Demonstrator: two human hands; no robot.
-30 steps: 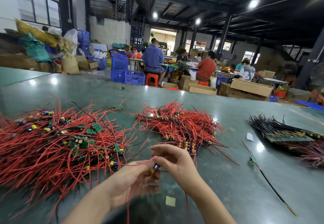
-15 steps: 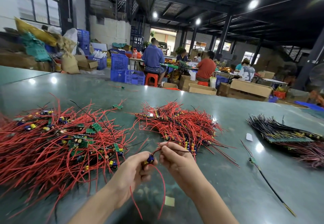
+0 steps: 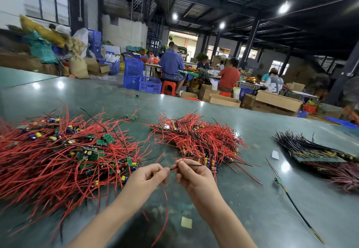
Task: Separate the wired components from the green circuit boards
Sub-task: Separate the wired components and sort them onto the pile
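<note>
Over the green tabletop (image 3: 242,199), near its front edge, your left hand (image 3: 144,177) and right hand (image 3: 194,174) meet almost fingertip to fingertip. Left fingers curl round a small wired piece, mostly hidden in the grip; a red wire (image 3: 166,205) loops down from it toward you. Right thumb and forefinger pinch a thin red-and-black lead (image 3: 191,165) that runs off to the right. Whether a green board sits between the hands, you can't tell.

Left of your hands: big loose heap (image 3: 58,156) of red wires with small green circuit boards, yellow and blue capacitors mixed in. Just beyond your hands: second red heap (image 3: 198,140), capacitors, no clear boards. Far right: stack of dark wires (image 3: 310,148) on a green strip. One black-wired single piece (image 3: 279,181) lies alone at right. Small yellow paper square (image 3: 186,222) between your forearms.
</note>
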